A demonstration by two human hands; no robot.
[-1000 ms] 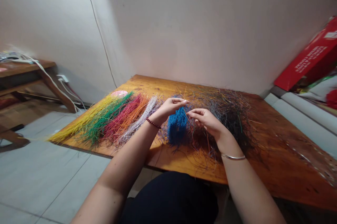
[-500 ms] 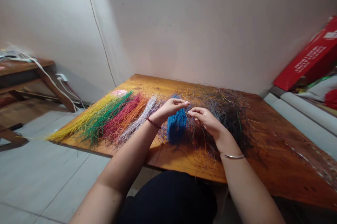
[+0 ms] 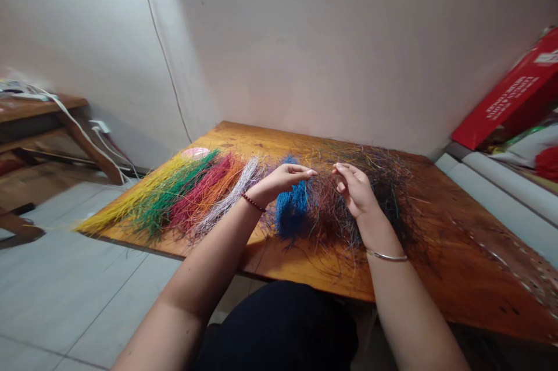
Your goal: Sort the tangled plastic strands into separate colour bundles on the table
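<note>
The blue bundle (image 3: 290,217) lies on the surface (image 3: 272,260) beneath the left hand (image 3: 285,179), its long axis running away from the person. The right hand (image 3: 355,188) hovers above tangled strands (image 3: 386,199). Fingertips draw close; I cannot tell whether they pinch anything.

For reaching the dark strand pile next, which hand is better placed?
Probably the right hand: in view it overlaps the left side of the dark strand pile, while the left hand is farther left, overlapping the blue bundle.

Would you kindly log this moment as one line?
left hand: near blue strand bundle | right hand: near dark tangled strand heap | hands: apart | grip: unclear
</note>
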